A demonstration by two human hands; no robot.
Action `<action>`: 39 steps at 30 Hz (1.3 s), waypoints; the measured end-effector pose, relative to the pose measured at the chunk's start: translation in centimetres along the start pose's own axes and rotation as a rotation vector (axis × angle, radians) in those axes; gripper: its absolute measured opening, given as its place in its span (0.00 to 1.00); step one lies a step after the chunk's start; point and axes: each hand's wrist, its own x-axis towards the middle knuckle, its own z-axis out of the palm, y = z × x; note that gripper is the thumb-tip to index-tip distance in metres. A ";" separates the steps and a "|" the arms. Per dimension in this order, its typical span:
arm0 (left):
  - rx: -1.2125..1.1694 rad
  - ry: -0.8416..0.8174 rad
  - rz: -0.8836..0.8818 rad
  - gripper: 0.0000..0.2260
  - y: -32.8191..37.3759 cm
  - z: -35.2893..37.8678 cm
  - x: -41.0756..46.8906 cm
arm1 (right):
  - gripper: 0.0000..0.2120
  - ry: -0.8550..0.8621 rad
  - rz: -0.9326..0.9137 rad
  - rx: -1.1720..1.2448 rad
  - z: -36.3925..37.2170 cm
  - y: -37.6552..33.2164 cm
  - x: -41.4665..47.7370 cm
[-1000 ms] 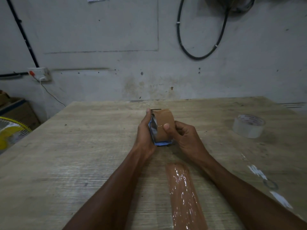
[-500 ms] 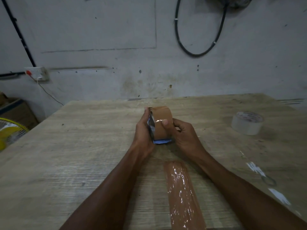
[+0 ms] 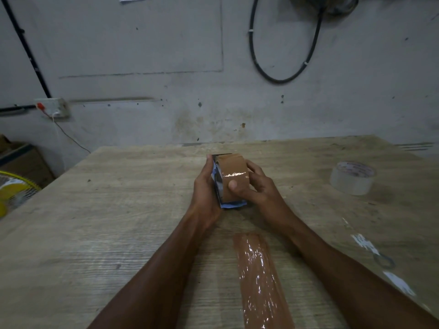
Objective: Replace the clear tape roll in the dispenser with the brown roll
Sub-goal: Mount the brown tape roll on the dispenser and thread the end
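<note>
The brown tape roll (image 3: 232, 173) sits inside the blue and metal dispenser (image 3: 231, 204), upright at the middle of the wooden table (image 3: 95, 210). My left hand (image 3: 204, 191) clasps the dispenser's left side. My right hand (image 3: 255, 186) wraps the roll from the right, thumb pressed on the tape's front face. The clear tape roll (image 3: 353, 178) lies flat on the table at the far right, apart from both hands. Most of the dispenser is hidden behind the roll and my fingers.
A strip of brown tape (image 3: 260, 281) is stuck on the table close to me, between my forearms. White tape scraps (image 3: 365, 244) lie near the right edge. A yellow fan (image 3: 11, 193) and a cardboard box (image 3: 21, 160) stand off the table's left side.
My right thumb has slid slightly lower on the brown roll and the roll looks turned a little. Both hands stay on the dispenser.
</note>
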 end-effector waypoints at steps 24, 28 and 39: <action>0.113 -0.173 0.041 0.32 -0.1 0.3 -0.5 | 0.27 0.045 0.052 0.250 -0.9 2.0 1.4; 0.200 -0.187 0.075 0.42 -0.3 0.2 -0.2 | 0.26 0.011 0.016 0.147 -1.3 2.0 1.3; 0.333 -0.175 0.179 0.33 -0.9 -0.3 1.0 | 0.10 0.349 -0.316 -0.544 -2.5 -3.6 1.2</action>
